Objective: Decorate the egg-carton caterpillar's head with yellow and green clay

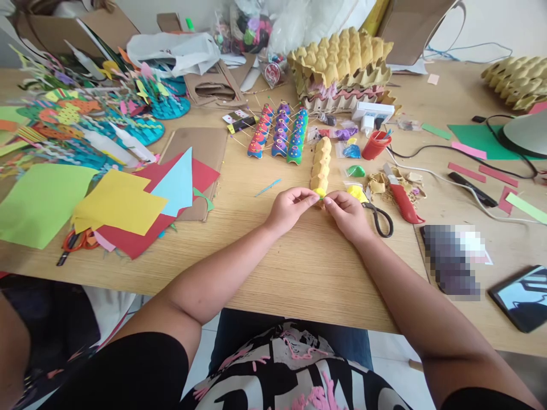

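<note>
A strip of egg carton (321, 162) lies lengthwise in front of me, its bumps bare pale cardboard. Yellow clay (318, 192) covers its near end, with a trace of green at the fingertips. My left hand (293, 209) pinches at this clay from the left, thumb and forefinger closed. From the right, my right hand (347, 213) presses its closed fingertips on the same spot. More yellow clay (356, 193) sits on a plastic bag beyond my right hand, next to black-handled scissors (379, 219). Beyond the strip stand three clay-covered caterpillars: red (260, 134), purple (281, 131) and green-blue (298, 136).
Coloured paper sheets (119, 202) cover the left side near glue bottles (109, 148). At the right lie a red-handled cutter (401, 196), a red cup (376, 145), a white cable (444, 185) and a phone (521, 299). Egg trays (342, 57) stack at the back.
</note>
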`<state>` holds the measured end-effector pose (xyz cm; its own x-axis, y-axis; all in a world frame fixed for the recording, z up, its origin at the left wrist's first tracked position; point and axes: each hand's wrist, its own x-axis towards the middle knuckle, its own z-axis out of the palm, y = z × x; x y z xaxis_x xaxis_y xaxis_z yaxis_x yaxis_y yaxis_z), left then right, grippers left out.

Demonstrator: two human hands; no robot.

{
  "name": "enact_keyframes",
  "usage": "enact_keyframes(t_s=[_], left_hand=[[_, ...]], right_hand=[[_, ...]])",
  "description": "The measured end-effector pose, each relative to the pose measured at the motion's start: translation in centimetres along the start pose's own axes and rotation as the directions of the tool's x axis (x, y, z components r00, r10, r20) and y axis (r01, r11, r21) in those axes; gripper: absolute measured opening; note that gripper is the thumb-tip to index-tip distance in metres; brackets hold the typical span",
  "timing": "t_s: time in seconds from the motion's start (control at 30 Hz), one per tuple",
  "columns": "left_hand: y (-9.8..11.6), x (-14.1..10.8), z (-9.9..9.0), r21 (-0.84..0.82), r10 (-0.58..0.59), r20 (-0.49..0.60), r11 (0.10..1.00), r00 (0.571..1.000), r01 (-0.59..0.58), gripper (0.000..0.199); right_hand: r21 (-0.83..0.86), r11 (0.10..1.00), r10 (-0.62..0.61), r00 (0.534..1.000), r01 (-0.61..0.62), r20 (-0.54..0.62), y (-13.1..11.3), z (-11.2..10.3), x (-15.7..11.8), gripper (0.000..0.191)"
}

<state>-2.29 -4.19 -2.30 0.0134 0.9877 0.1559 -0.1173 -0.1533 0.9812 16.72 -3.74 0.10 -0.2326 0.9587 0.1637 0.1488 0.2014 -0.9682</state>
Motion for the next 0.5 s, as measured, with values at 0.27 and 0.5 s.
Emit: enact_keyframes(t_s=[0.27, 0.5], left_hand=[[0.03, 0.0, -0.02, -0.013, -0.012, 0.008, 1.0, 1.0, 0.012, 0.046], [0.18, -0.1, -0.02, 0.005, -0.018, 0.012, 1.0, 1.0, 0.018, 0.038]], right_hand=[[-0.027, 1.0, 0.007, 0.999, -0.006, 0.039, -0.43, 0.22, -0.1, 0.07], [-0.004, 1.0, 0.008, 0.999, -0.008, 0.034, -0.11, 0.17, -0.11, 0.067]])
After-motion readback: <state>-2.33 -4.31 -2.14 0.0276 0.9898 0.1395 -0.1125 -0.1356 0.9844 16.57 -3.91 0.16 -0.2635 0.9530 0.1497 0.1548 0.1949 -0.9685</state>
